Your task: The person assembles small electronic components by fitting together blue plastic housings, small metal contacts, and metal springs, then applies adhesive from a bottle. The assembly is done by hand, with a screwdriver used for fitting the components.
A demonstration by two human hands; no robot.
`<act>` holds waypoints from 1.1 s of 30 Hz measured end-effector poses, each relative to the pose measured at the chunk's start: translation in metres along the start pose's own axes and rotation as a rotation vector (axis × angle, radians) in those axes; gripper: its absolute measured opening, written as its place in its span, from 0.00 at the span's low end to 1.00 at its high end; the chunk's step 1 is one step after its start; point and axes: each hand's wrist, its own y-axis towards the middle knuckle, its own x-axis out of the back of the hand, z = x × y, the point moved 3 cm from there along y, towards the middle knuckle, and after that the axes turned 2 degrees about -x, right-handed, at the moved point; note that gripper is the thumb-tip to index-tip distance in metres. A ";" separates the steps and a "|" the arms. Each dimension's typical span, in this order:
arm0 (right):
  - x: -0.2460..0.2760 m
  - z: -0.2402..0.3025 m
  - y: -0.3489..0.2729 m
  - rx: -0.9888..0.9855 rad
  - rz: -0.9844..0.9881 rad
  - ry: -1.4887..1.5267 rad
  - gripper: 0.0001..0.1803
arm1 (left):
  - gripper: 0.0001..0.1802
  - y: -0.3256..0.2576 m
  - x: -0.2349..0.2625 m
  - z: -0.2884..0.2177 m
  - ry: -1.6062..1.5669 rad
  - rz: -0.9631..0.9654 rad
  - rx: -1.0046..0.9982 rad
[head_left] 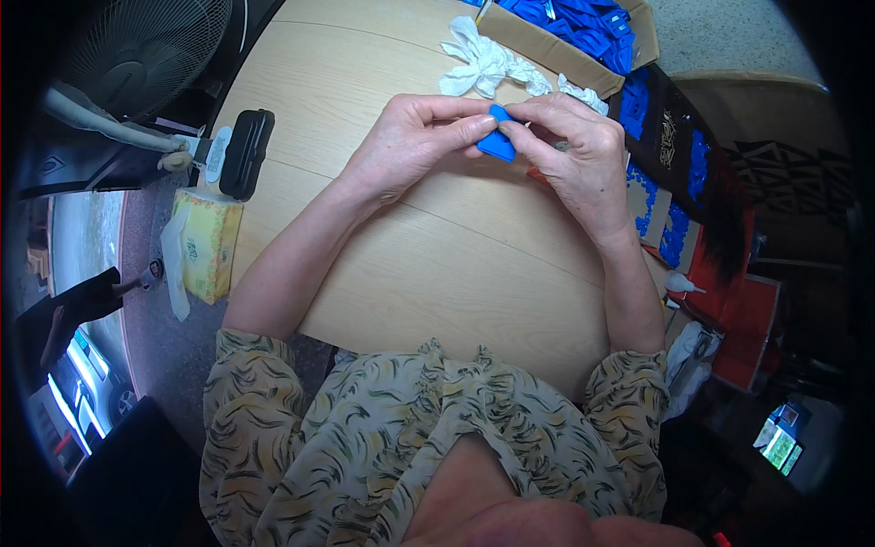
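Note:
A small flat blue plastic piece point(498, 146) is held between both hands above the wooden table. My left hand point(428, 137) pinches its left side between thumb and fingers. From the right, my right hand point(574, 146) grips the upper edge, its thumb pressed close to the left thumb. Something red shows just under the right hand, mostly hidden by it. Crumpled white tissues point(483, 59) lie on the table just beyond the hands.
A cardboard box point(556, 46) full of blue pieces stands at the far right. Beside it, a dark tray point(670, 137) holds blue parts and small brass-coloured pieces. On the left are a black case point(248, 155), a yellow tissue pack point(211, 246) and a fan point(146, 55).

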 end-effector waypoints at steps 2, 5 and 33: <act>0.000 0.000 0.000 0.025 -0.007 -0.017 0.09 | 0.20 0.000 0.000 0.001 -0.019 -0.001 -0.003; 0.000 -0.001 -0.001 0.004 -0.023 0.002 0.09 | 0.20 0.001 -0.001 0.000 -0.029 0.004 -0.009; -0.013 -0.027 -0.034 -0.687 -0.024 0.963 0.12 | 0.21 0.001 -0.002 0.010 -0.263 -0.026 0.035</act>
